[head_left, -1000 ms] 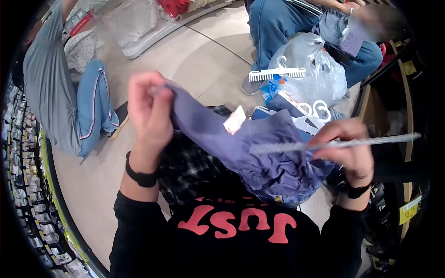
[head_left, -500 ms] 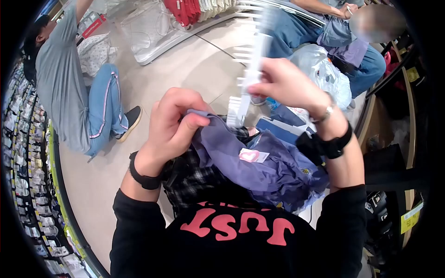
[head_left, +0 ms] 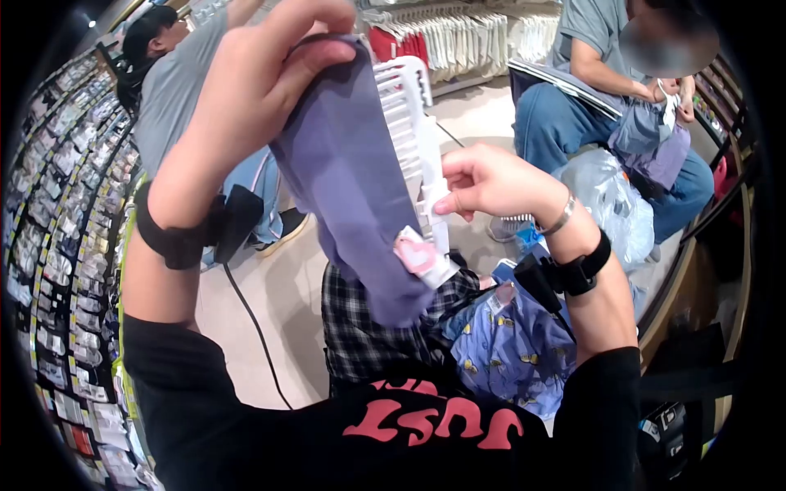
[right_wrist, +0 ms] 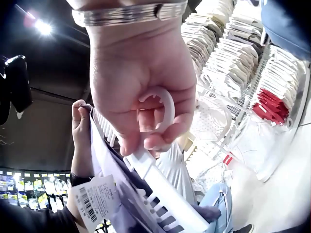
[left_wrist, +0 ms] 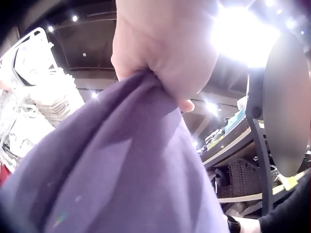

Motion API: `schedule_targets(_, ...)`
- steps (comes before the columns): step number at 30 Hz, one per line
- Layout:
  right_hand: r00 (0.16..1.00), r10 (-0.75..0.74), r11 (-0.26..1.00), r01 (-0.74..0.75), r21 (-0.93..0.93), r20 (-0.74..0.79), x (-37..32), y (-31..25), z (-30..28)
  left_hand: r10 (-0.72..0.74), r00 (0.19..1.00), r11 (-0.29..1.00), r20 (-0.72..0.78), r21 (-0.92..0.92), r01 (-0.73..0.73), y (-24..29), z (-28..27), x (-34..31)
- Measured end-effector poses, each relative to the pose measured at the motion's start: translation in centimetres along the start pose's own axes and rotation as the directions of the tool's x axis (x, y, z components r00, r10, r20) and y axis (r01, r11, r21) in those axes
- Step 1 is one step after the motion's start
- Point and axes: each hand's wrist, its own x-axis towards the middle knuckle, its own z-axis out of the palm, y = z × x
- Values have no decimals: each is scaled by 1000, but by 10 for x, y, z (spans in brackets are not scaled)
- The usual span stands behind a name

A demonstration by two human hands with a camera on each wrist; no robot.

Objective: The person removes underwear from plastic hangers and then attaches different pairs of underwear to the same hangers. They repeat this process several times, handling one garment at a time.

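Note:
In the head view my left hand (head_left: 262,82) pinches the upper end of a purple garment (head_left: 344,147), which hangs down with a pink-and-white tag (head_left: 422,258) near its lower part. Behind the cloth's right edge stands a white toothed hanger (head_left: 430,180), held upright by my right hand (head_left: 503,184). The right wrist view shows the fingers around the base of the hanger's hook (right_wrist: 168,109), with a barcode tag (right_wrist: 95,201) beside the hanger. Purple cloth (left_wrist: 121,160) spreads below my left hand (left_wrist: 165,48) in the left wrist view. A patterned blue garment (head_left: 516,352) lies near my lap.
Two people sit nearby, one at the left (head_left: 176,98), one at the right (head_left: 598,57) handling cloth. A plastic bag (head_left: 610,196) lies on the floor at the right. Racks of packets (head_left: 74,245) line the left; hanging white clothes (head_left: 471,45) are ahead. A black cable (head_left: 255,327) crosses the floor.
My left hand has risen with the purple garment, lifting it off the patterned blue one. The hanger has turned upright and come against the cloth in my right hand. The view has tilted up.

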Motion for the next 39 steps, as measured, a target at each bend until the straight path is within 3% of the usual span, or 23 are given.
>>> schedule_targets(2, 996, -64, 998, 65, 14, -56, -2, -5, 8, -46, 998, 998, 30, -49, 47, 5, -15, 7)
schedule_targets(4, 978, -175, 982, 164, -95, -115, -4, -10, 18, -95, 991, 985, 96, -138, 107, 11, -27, 13)
schedule_targets(6, 949, -242, 961, 206, -183, -201, -8, -20, 27, -148, 973, 979, 180, -112, 169, 21, -37, 17)
schedule_targets(8, 900, -332, 936, 275, -221, -282, -7, -17, 34, -100, 980, 983, 169, -138, 124, 23, -36, 18)
schedule_targets(10, 836, -413, 901, 317, -297, -361, -5, -14, 36, -141, 975, 950, 173, -254, 182, 25, -38, 17)
schedule_targets(11, 855, -333, 932, 235, -275, -398, -6, -14, 35, -162, 968, 930, 190, -298, 215, 26, -40, 18)
schedule_targets(13, 813, -366, 914, 223, -338, -453, -3, -17, 32, -180, 970, 892, 161, -390, 230, 28, -37, 18)
schedule_targets(16, 727, -490, 822, 202, -532, -480, -2, -13, 28, -225, 899, 776, 377, -488, 399, 39, -41, 23)
schedule_targets(17, 694, -537, 778, 187, -600, -480, -2, -10, 28, -206, 916, 730, 345, -569, 378, 41, -36, 21)
schedule_targets(20, 579, -668, 683, 226, -695, -468, 2, -3, 25, -191, 920, 764, 343, -536, 359, 48, -31, 17)
schedule_targets(21, 536, -706, 657, 254, -709, -463, 3, -2, 24, -142, 943, 805, 301, -519, 287, 47, -27, 16)
schedule_targets(24, 534, -723, 609, 194, -769, -437, 2, 1, 22, -50, 968, 841, 247, -513, 174, 46, -21, 13)
schedule_targets(28, 449, -803, 474, 84, -876, -392, -1, 2, 18, -116, 862, 747, 493, -529, 403, 57, -31, 16)
schedule_targets(32, 397, -838, 401, -16, -916, -374, -3, 4, 14, 155, 966, 830, 209, -558, -12, 46, -17, 9)
schedule_targets(35, 359, -868, 338, -81, -937, -344, -5, 3, 10, 132, 972, 798, 192, -603, 11, 50, -20, 6)
schedule_targets(39, 368, -872, 320, -71, -945, -323, -10, 0, 9, 153, 974, 807, 167, -589, -26, 49, -20, 4)
